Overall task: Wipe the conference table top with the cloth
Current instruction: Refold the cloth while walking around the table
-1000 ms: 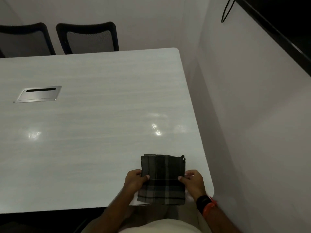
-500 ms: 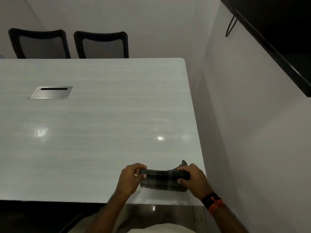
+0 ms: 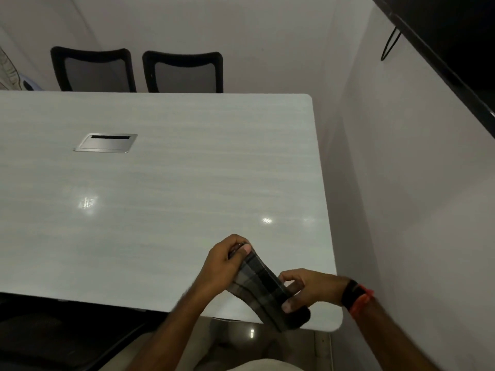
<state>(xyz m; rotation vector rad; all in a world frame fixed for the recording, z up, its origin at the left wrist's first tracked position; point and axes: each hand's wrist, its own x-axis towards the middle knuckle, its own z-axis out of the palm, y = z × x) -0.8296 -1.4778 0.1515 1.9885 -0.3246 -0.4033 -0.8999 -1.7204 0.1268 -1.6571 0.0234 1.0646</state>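
A dark plaid cloth (image 3: 261,286), folded into a narrow band, is held just above the near right corner of the pale conference table (image 3: 166,199). My left hand (image 3: 223,259) pinches the cloth's far end between thumb and fingers. My right hand (image 3: 305,289), with a black and orange wristband, grips the near end, which hangs over the table's front edge. The band runs diagonally between the two hands.
A metal cable hatch (image 3: 105,142) is set into the table at the left. Two black mesh chairs (image 3: 93,69) (image 3: 184,72) stand at the far side. A wall (image 3: 401,210) runs close along the table's right edge, with a dark screen (image 3: 455,44) mounted above.
The cloth went from a flat square to a folded band, and the band has turned from level to diagonal. My left hand moved farther up the table; my right hand dropped toward the front edge.
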